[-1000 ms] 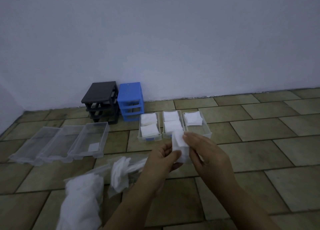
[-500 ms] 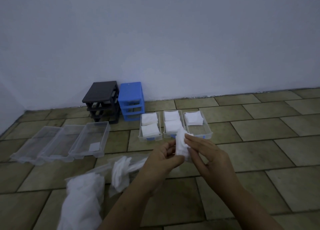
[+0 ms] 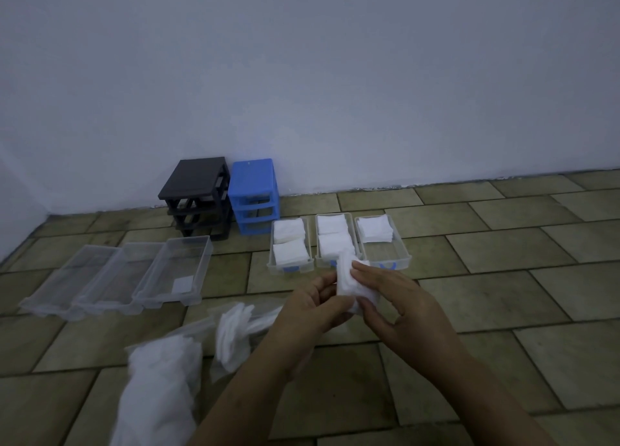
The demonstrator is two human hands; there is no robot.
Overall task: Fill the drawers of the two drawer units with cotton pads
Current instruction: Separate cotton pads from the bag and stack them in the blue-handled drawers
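Cotton pads (image 3: 349,286), a small stack, sit pinched between my left hand (image 3: 313,306) and right hand (image 3: 396,303), now lowered nearer the half-filled right drawer (image 3: 401,252); placing looks next.

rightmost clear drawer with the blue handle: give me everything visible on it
The rightmost drawer is a shallow, clear, plastic-looking tray with a blue handle on its near end. It lies flat on the tiled floor, out of its unit, last in a row of three such drawers, close beside the middle drawer. One stack of white cotton pads fills its far half; the near half looks bare. Neither hand touches it.
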